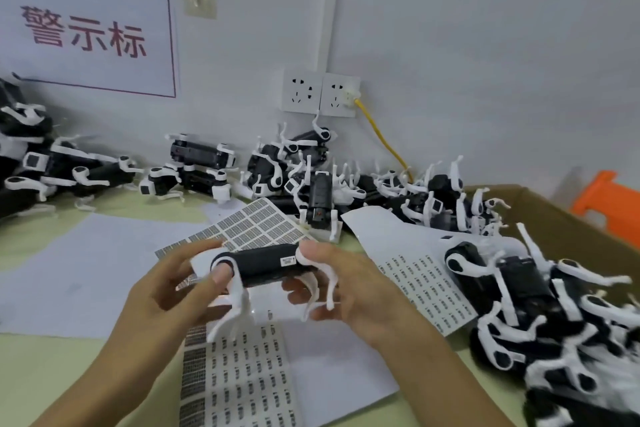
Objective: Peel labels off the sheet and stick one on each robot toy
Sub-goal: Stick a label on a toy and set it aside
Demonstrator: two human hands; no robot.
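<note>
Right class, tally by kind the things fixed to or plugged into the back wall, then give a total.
Wall sockets: 2
Red-lettered sign: 1
Wall hook: 1
Yellow cable: 1
Total: 5

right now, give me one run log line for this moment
left hand grips black-and-white robot toy | right hand holds its other end | small white label on body | label sheet below

White wall (450, 28), twin sockets (320, 94), sign (86, 31)
</note>
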